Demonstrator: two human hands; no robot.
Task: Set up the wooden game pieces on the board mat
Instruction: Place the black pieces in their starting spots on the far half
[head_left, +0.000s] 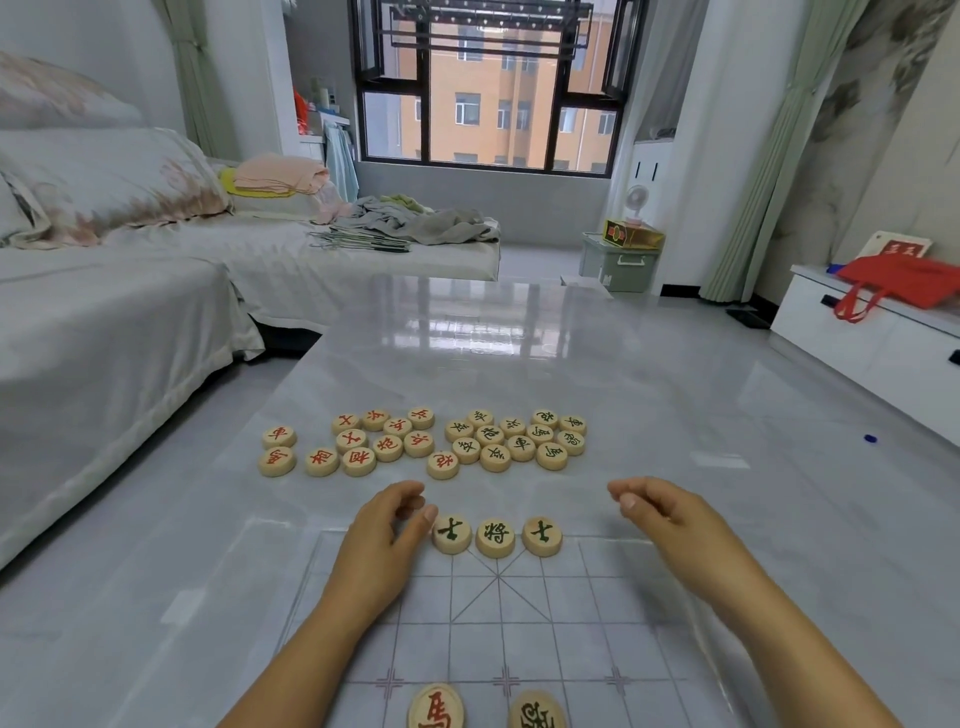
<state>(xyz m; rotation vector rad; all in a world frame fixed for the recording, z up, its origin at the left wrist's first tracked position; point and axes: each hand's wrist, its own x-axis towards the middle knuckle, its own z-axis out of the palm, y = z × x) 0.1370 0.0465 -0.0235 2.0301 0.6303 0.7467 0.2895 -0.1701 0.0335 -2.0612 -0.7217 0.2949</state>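
Observation:
A clear board mat (571, 597) with a printed grid lies on the glossy table. Three green-lettered wooden pieces (496, 537) stand in a row on its far edge line. My left hand (384, 535) rests just left of that row, fingers curled around what looks like a wooden piece (410, 506), mostly hidden. My right hand (660, 514) hovers to the right of the row, fingers pinched together with nothing visible in them. A red-lettered piece (435, 707) and another piece (536, 711) sit at the mat's near edge.
Beyond the mat, loose red-lettered pieces (358, 441) lie at the left and green-lettered pieces (519, 440) at the right. A covered sofa (104, 322) runs along the left of the table (493, 338). A white cabinet (883, 338) with a red bag stands at the right.

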